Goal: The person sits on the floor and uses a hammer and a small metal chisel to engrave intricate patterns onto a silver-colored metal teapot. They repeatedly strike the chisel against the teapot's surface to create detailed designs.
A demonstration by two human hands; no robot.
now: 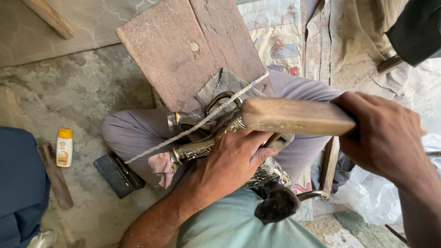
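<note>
My left hand (234, 158) presses down on an ornate engraved silver metal piece (202, 148) that lies across my lap. My right hand (381, 135) grips a thick wooden block (296, 117) like a mallet, its end resting just above the metal piece and my left fingers. A rough twisted cord (193, 124) runs diagonally over the metal piece and the wooden board. A curved metal loop (219, 97) sticks up behind the piece. A dark lump (275, 204) sits under the metal near my waist.
A worn reddish wooden board (183, 46) lies ahead on my legs. On the concrete floor at left are a small white and orange bottle (64, 147), a dark flat case (117, 174) and a wooden stick (55, 177). Stained cloth (344, 41) covers the right.
</note>
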